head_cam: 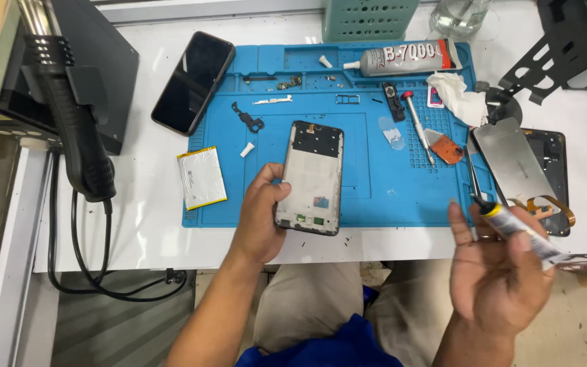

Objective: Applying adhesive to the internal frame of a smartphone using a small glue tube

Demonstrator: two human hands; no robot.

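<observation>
2 hands are at work at the near edge of the surface (137,224). The left hand (258,219) has its fingers (274,192) closed around the left side of a phone frame (310,177), thumb on the front face and the other fingers hidden behind it. The frame lies with its open inside facing up, a black upper section and a pale lower section showing, its near end overhanging the near edge of a blue work mat (375,183). The right hand (501,272) is raised off the surface at the near right, palm up, its fingers loosely curled around a small glue tube (521,231) with a yellow band and a dark nozzle pointing far-left.

On the mat, just left of the frame, lie a small white cap (246,149) and a black bracket (247,118); a flat battery (201,177) sits across the mat's left edge. Right of the frame are a screwdriver (417,126) with a red top, an orange pick (444,147) and a crumpled white tissue (458,95). A larger glue tube (405,58) lies along the far edge of the mat. A dark phone (193,81) rests face up at the far left, partly off the mat. A screen panel (514,163) with an orange flex cable lies at the right, near the right hand. A black hot-air handle (76,129) hangs at the far left with its cable looping down.
</observation>
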